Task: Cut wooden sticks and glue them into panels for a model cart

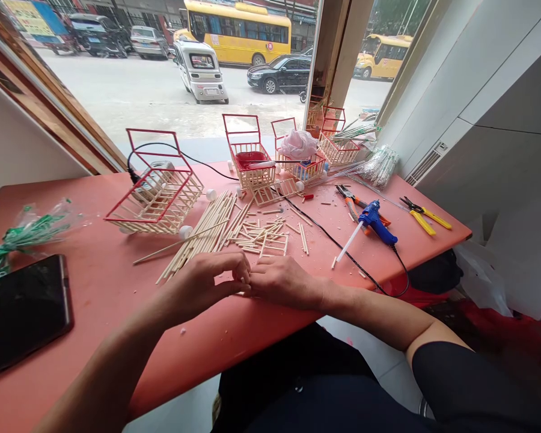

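Observation:
My left hand [205, 279] and my right hand [282, 279] meet fingertip to fingertip near the front edge of the salmon-red table [94, 300]. Both have their fingers curled together in a pinch; whatever is between them is too small to make out. Just beyond my hands lies a heap of thin wooden sticks [207, 231] and several short cut pieces and little stick ladders [265, 236].
A stick cart with a red frame [155, 195] lies tipped at the left. More small carts [252, 159] stand by the window. A blue glue gun [375, 221] with its cord, orange pliers [354, 201], yellow cutters [424, 216], a dark tablet [27, 310] and green-tied plastic bags [18, 234] also lie on the table.

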`<action>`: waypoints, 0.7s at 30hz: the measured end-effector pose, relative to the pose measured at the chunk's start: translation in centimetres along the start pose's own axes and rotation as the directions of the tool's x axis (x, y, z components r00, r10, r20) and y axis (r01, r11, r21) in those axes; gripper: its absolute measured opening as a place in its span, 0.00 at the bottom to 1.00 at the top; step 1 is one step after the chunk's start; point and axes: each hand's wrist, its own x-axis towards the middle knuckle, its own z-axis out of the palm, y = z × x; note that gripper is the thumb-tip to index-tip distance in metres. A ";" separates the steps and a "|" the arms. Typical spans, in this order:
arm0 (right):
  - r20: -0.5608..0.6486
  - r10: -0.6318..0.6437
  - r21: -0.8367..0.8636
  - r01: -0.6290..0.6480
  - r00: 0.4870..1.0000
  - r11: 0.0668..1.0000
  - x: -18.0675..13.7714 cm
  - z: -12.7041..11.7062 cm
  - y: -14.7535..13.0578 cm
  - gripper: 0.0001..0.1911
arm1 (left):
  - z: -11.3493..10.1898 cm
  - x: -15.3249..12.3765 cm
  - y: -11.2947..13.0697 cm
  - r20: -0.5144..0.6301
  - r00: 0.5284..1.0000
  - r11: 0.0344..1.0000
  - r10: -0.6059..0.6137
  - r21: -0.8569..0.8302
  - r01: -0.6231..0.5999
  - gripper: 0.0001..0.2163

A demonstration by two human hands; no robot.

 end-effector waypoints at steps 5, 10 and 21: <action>0.030 0.020 0.008 -0.020 0.999 1.000 0.0 -0.1 0.0 0.14 | 0.0 0.0 0.1 0.007 1.000 1.000 -0.014 0.004 0.014 0.08; 0.046 0.021 0.001 -0.022 0.999 1.000 0.0 -0.1 0.0 0.15 | -0.1 0.0 0.0 0.015 1.000 1.000 -0.012 0.015 0.011 0.08; 0.057 0.013 0.012 -0.014 0.998 1.000 0.0 -0.4 -0.1 0.11 | -0.1 0.0 0.0 0.041 0.998 0.999 -0.038 0.030 0.036 0.08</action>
